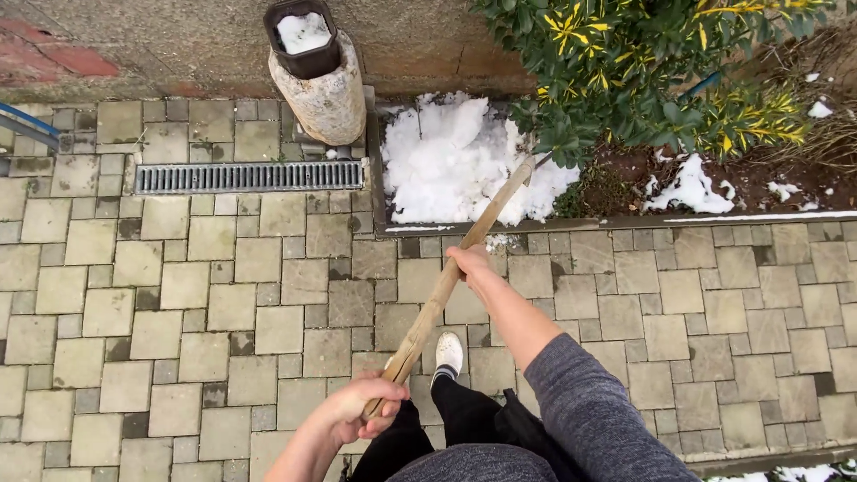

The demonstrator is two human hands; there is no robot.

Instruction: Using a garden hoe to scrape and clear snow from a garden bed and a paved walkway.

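Note:
I grip a long wooden handle (482, 223) with both hands. My left hand (364, 406) closes around its near end, close to my body. My right hand (469, 261) grips it further up, arm stretched forward in a grey sleeve. The handle's far end reaches into a snow pile (446, 161) in the planting bed; the tool's head is hidden by the snow and leaves. My foot in a white shoe (448, 353) stands on the paving beneath the handle.
Grey paving blocks (178, 312) cover the ground. A metal drain grate (248, 177) lies at the upper left. A stone post with a dark, snow-filled pot (314, 71) stands by the wall. A green-yellow shrub (643, 71) fills the bed on the right.

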